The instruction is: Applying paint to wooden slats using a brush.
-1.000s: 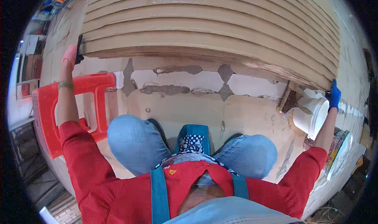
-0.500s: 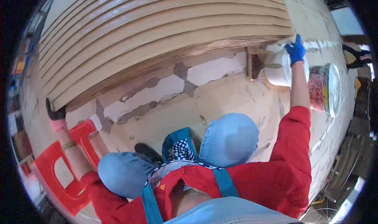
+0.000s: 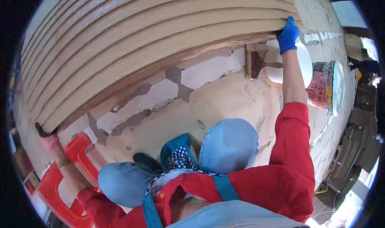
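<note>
A row of long, narrow beige wooden boards (image 3: 160, 31) lies side by side in front of me, or forms one ridged panel; I cannot tell which. At the left end of the nearest board, my left hand (image 3: 47, 136), in a black and pink glove, is closed around the corner, its fingers partly hidden. My right hand (image 3: 288, 35), in a blue glove, grips the near edge close to the right end, thumb on top and fingers under the board. The near edge shows rough brown wood.
A red plastic stool (image 3: 80, 148) stands beside my left forearm. Past my right forearm are a white bucket (image 3: 304, 63) and a paint-stained bucket (image 3: 319, 83). A wooden block or support (image 3: 253, 61) sits below the boards' right end. The worn floor (image 3: 224, 95) has grey patches.
My right hand has gone from beside the boards' right corner to a grip on the near edge. The boards and my left hand appear farther left in view.
</note>
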Demonstrator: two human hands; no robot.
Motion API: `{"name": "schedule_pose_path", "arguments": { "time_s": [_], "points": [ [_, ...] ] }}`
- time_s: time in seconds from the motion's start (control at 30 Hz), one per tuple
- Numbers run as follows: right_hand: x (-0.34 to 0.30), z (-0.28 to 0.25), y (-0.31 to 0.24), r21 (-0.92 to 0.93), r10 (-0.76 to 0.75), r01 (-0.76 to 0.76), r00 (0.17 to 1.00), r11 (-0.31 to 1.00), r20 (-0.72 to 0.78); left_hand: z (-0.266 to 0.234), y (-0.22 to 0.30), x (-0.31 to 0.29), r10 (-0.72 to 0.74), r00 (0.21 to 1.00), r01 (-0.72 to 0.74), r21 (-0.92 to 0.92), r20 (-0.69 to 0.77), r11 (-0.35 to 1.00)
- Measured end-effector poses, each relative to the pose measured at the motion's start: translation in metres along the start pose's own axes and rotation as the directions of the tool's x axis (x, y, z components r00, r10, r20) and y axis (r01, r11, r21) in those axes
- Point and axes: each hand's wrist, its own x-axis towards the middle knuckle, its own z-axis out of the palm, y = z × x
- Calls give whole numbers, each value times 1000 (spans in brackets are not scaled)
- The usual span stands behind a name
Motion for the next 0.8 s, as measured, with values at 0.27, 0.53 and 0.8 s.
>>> {"name": "schedule_pose_path", "arguments": {
  "time_s": [0.27, 0.53, 0.8],
  "points": [
    [19, 20, 0, -903, -398, 429, 831, 16, 388, 24, 31, 50, -516, 853, 474, -534, 79, 701],
    [19, 31, 12, -844, -348, 300, 926, 444, 146, 37, 74, 10, -480, 877, 379, -633, 13, 676],
    [30, -27, -3, -653, -432, 739, 650, 165, 625, -39, 56, -7, -619, 740, 662, -122, 262, 740]
  ]
}}
